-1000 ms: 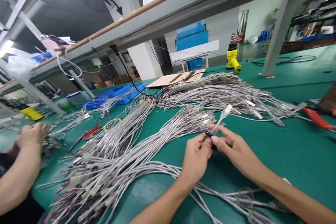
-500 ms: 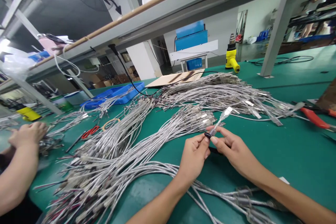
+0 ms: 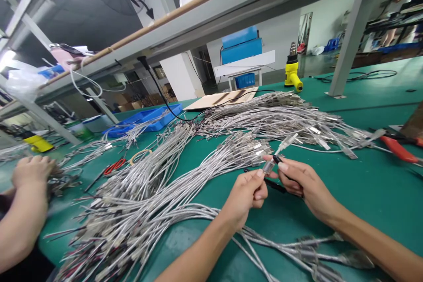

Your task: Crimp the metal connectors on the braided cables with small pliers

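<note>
My left hand (image 3: 246, 191) is closed, thumb and fingers pinching a USB cable below its clear sleeve (image 3: 269, 166). The pale connector end (image 3: 287, 142) points up and away to the right. My right hand (image 3: 306, 183) is closed on a thin black piece (image 3: 276, 158), whose tip meets the cable just above the sleeve. A black strip (image 3: 276, 186) shows below, between the hands; I cannot make out whether both black parts are one thing. Several grey cables (image 3: 211, 172) lie bundled behind my left hand, and more cables with clear sleeves (image 3: 307, 253) lie under my right forearm.
A larger cable pile (image 3: 271, 114) lies farther back. Red-handled pliers (image 3: 398, 149) are at right, a yellow heat gun (image 3: 292, 75) stands behind. A blue tray (image 3: 142, 122) and red-handled scissors (image 3: 115, 166) are at left. Another person's hand (image 3: 33, 172) works at far left. A shelf beam crosses above.
My right hand has shifted slightly up and right, bringing the black piece from below the clear sleeve to above it. My left hand now pinches the cable beneath the sleeve.
</note>
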The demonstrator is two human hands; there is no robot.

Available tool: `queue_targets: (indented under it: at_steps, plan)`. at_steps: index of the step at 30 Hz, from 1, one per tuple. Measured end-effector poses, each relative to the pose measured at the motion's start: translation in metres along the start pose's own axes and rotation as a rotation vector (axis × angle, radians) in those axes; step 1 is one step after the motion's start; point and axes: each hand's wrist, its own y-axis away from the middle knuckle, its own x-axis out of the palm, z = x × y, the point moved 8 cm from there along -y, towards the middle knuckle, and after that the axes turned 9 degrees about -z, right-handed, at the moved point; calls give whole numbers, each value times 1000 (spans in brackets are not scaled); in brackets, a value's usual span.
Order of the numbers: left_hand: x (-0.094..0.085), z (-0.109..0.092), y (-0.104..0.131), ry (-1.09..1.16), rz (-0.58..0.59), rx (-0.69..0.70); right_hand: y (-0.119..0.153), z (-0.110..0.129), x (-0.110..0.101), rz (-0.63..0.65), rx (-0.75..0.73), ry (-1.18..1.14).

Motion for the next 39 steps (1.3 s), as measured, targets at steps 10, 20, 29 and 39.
queue_targets:
  at_steps: [10, 20, 29, 39]
  plan:
    - [1, -3, 2, -68, -52, 39, -5, 3, -8, -116, -88, 276]
    - [-3, -14, 4, -171, -169, 196, 12, 0, 16, 10, -85, 227]
    - [7, 0, 6, -172, -109, 130, -3, 5, -9, -115, -142, 339]
    - [-2, -8, 5, -205, -137, 174, 6, -4, 11, 100, -46, 182]
